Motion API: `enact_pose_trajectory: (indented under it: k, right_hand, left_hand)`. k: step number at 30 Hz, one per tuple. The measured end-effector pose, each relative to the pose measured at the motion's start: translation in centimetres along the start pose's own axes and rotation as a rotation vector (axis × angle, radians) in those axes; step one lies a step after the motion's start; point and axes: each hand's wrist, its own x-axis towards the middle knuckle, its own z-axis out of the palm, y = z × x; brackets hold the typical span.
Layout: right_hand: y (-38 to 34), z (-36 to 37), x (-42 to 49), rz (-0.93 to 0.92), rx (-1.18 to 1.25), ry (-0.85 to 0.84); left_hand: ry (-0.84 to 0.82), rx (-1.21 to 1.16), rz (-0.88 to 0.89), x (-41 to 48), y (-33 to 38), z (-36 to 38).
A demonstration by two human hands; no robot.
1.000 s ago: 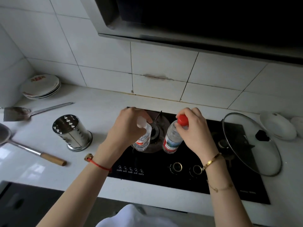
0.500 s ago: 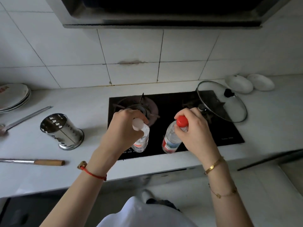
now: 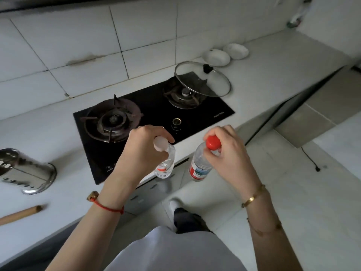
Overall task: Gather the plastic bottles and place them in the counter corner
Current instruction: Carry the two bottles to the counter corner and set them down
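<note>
Head view, looking down over a white stone counter (image 3: 273, 65): the left hand (image 3: 144, 151) has its fingers curled tight round the neck of a small clear plastic bottle with a white cap (image 3: 165, 167). The bottle hangs off the surface, near upright, over the front edge of the black glass two-burner gas hob (image 3: 156, 106). The right hand (image 3: 228, 153) pinches the top of a second clear plastic bottle with a red cap and a red-and-blue label (image 3: 199, 169). This one is also lifted and leans slightly, and it is held just past the counter's front edge, above the cabinet front and pale floor. The two bottles are near each other but do not touch. A round glass lid with a black knob (image 3: 202, 79) rests tilted over the right burner, and just beyond it two shallow white dishes (image 3: 216, 57) sit side by side against the tiled wall. On the left, a perforated steel utensil holder (image 3: 25, 173) stands on the counter, well apart from the hob, with a wooden handle (image 3: 19, 214) lying nearer the front edge. A red string bracelet (image 3: 109, 208) circles the left wrist, and a gold bangle (image 3: 253, 196) the right.
</note>
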Motion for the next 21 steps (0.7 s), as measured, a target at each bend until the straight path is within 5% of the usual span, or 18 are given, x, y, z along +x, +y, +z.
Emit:
enact_pose_trajectory:
  k: [21]
  right_hand:
    - [16.2, -15.3, -5.1, 0.253, -0.045, 0.212]
  left_hand:
    - [-0.251, -0.015, 0.222, 5.7, 17.5, 15.5]
